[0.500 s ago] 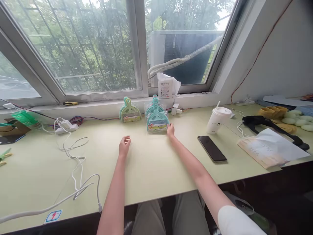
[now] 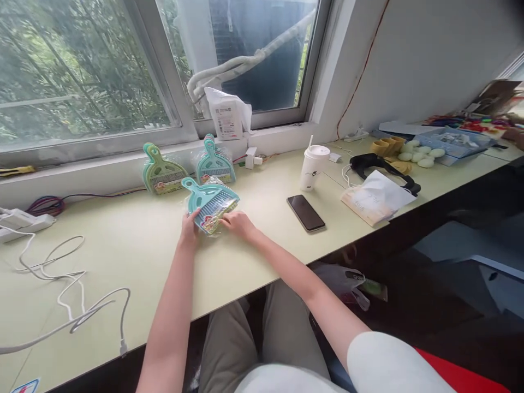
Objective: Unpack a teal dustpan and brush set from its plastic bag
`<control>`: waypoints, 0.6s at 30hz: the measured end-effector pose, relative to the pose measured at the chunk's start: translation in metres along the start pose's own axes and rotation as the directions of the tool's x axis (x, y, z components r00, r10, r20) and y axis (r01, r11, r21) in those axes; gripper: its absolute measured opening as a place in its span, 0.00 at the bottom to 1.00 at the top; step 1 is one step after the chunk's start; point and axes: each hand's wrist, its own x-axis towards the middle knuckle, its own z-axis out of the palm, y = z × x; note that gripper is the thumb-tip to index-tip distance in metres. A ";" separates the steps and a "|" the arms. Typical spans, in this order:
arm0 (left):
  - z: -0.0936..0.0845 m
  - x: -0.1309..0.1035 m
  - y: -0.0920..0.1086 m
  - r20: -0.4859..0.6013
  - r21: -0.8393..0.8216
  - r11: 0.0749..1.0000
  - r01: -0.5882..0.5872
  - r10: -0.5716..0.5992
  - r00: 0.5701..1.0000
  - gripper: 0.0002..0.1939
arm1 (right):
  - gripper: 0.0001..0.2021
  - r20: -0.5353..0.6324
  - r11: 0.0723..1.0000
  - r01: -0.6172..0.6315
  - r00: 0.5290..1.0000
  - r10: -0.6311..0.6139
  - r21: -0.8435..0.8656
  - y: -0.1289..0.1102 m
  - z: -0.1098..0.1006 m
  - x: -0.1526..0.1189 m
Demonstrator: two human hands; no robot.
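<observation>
A teal mini dustpan and brush set, wrapped in clear plastic with a printed label along its lower edge, is held tilted over the table between both hands. My left hand grips its left side, thumb against the front. At the lower right corner, my right hand is closed on the wrapping, its fingers curled. Behind it, another teal dustpan set leans upright near the window sill. To the left of that one stands a green dustpan set, also in plastic.
Right of my hands lie a phone, a lidded white cup with a straw and a paper packet. A white cable loops across the left side. On the sill sits a plastic-wrapped pack. The table's front edge is near my legs.
My right hand has drawn the front teal set away from the one behind it, toward me. My left hand has moved onto it from the bare tabletop. The view has swung right.
</observation>
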 end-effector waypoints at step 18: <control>-0.009 0.014 -0.004 -0.113 0.226 0.969 0.103 -0.079 0.990 0.20 | 0.10 0.207 0.250 -0.420 0.781 0.590 0.872 0.018 -0.025 0.017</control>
